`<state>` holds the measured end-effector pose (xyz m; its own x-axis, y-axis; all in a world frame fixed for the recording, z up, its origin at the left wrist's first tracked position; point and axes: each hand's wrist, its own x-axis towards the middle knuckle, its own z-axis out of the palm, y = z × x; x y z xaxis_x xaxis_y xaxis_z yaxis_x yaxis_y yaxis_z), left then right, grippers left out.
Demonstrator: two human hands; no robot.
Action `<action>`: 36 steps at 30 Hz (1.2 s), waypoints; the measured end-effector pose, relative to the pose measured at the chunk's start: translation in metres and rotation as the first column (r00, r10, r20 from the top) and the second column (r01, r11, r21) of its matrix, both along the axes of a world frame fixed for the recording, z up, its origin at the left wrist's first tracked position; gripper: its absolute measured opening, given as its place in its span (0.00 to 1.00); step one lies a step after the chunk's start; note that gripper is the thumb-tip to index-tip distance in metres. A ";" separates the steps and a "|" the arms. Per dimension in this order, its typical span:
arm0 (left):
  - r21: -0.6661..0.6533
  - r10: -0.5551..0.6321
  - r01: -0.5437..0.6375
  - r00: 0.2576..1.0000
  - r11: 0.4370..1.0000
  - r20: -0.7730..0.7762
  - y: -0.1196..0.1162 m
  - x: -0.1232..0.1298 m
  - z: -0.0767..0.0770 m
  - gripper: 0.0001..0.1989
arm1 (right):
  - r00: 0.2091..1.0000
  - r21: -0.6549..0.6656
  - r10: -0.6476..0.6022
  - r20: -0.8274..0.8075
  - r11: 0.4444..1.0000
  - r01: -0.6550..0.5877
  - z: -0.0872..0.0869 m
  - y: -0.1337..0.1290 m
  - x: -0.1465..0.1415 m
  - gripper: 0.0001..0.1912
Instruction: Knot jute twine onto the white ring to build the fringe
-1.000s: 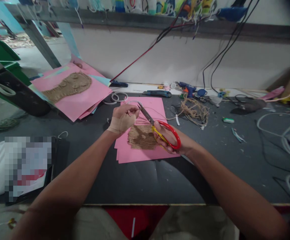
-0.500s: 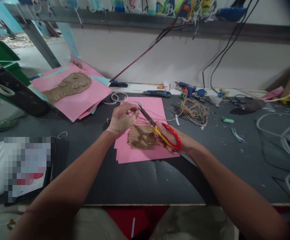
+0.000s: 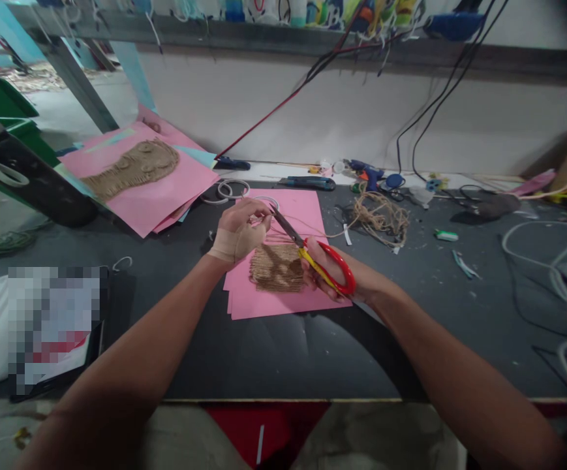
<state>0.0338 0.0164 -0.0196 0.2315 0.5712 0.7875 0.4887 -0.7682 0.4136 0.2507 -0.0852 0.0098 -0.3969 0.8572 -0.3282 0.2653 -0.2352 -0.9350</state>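
Observation:
My right hand [image 3: 322, 271] grips red-and-yellow-handled scissors [image 3: 290, 228], their blades pointing up and left at my left fingertips. My left hand [image 3: 244, 228], with a tan wrap around its wrist and palm, is pinched closed on a thin strand of twine at the blade tips; the exact end is too small to see. Below the hands, rows of brown twine [image 3: 276, 269] form a rectangular patch on pink sheets [image 3: 263, 307]. Loose strands run from there to a twine tangle [image 3: 380, 220] on the right.
More pink sheets [image 3: 170, 199] with a twine-covered shape lie at left, beside a black cylinder [image 3: 23, 170]. A tablet [image 3: 58, 333] sits front left. Behind are a utility knife [image 3: 307, 183], white rings [image 3: 233, 189] and a glue gun [image 3: 368, 175]. Cables [image 3: 552, 261] lie at right.

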 end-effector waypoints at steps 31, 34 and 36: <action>-0.028 -0.015 0.014 1.000 0.999 -0.010 -0.002 0.001 0.002 0.04 | 0.997 0.013 -0.008 0.071 1.000 0.007 0.005 -0.001 -0.002 0.35; -0.029 -0.007 0.007 1.000 1.000 -0.017 -0.002 0.001 0.003 0.04 | 0.997 -0.003 -0.017 0.078 1.000 0.017 0.007 -0.002 -0.004 0.35; -0.031 -0.005 0.004 1.000 1.000 -0.021 -0.002 0.001 0.003 0.04 | 0.997 -0.013 -0.020 0.074 1.000 0.021 0.008 -0.002 -0.005 0.34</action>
<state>0.0351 0.0141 -0.0169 0.2501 0.5943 0.7644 0.4941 -0.7573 0.4271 0.2462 -0.0876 0.0177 -0.3540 0.8599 -0.3677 0.3281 -0.2540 -0.9098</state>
